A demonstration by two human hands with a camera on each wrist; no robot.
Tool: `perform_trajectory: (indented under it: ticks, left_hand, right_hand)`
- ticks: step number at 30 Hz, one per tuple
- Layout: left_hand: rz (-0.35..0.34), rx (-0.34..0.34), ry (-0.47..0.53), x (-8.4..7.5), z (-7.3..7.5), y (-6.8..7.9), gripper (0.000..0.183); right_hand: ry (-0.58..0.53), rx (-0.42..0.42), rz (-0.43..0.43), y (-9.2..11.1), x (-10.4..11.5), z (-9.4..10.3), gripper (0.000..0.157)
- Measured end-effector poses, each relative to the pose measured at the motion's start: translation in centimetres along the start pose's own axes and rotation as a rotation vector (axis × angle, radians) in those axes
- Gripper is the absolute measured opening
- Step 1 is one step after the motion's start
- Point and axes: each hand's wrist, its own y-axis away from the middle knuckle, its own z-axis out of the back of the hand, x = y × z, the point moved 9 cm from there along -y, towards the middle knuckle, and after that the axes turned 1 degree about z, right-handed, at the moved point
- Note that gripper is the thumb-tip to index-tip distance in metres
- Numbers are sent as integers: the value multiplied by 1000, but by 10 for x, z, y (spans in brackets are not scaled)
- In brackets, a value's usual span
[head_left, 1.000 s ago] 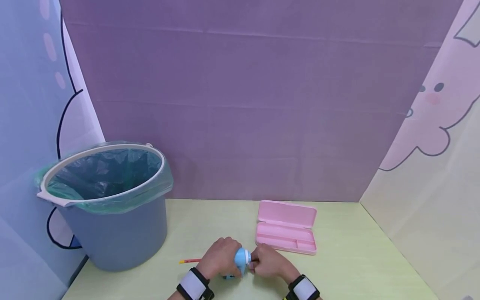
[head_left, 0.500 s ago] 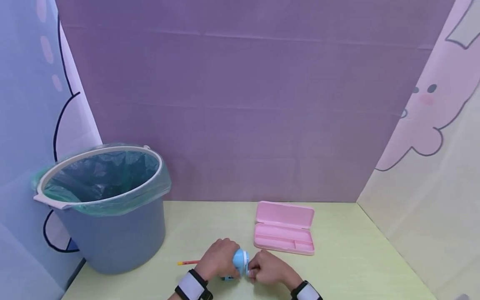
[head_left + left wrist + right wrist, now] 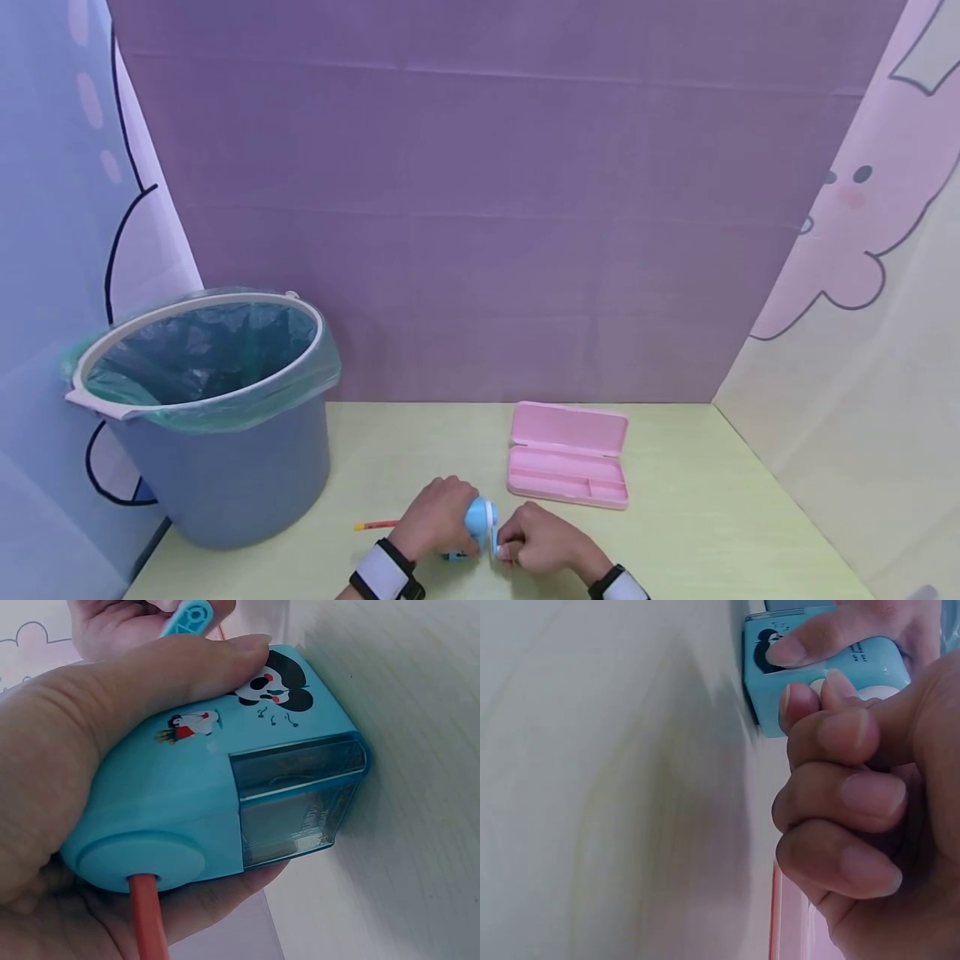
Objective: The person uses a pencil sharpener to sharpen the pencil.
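Note:
My left hand (image 3: 438,518) grips a light blue crank pencil sharpener (image 3: 180,795) with panda pictures and a clear shavings drawer (image 3: 300,802). In the left wrist view the thumb lies over its top and the fingers pass beneath. A red pencil (image 3: 148,922) is stuck in the sharpener's round front hole; its yellow end shows left of the hand in the head view. On the sharpener's other side, my right hand (image 3: 543,540) pinches the end of the crank handle (image 3: 189,616), its fingers curled. The knob itself is mostly hidden by the fingertips.
Behind the hands lies an open pink pencil case (image 3: 568,492) with divided compartments. A large blue-grey bin (image 3: 247,475) with a green liner bag stands at the left. A purple backdrop (image 3: 480,250) closes off the table's far edge.
My right hand has turned the crank, dropping a little lower and slightly right. The left hand keeps the sharpener in place. The head view has shifted slightly.

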Motion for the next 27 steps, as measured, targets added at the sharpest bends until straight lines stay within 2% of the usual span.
perform_trajectory:
  ticks: [12, 17, 22, 27]
  left_hand:
    - [2, -10, -1, 0, 1, 2, 45]
    - [3, -15, -5, 0, 3, 2, 45]
    - [10, -13, 9, 1, 5, 1, 44]
    - [29, 16, 13, 1, 0, 0, 46]
  right_hand:
    - [-26, 14, 33, 4, 8, 4, 26]
    - [-61, 9, 37, 4, 13, 15, 27]
    - [-12, -36, 75, 1, 22, 30, 27]
    - [3, -30, 91, 1, 24, 31, 26]
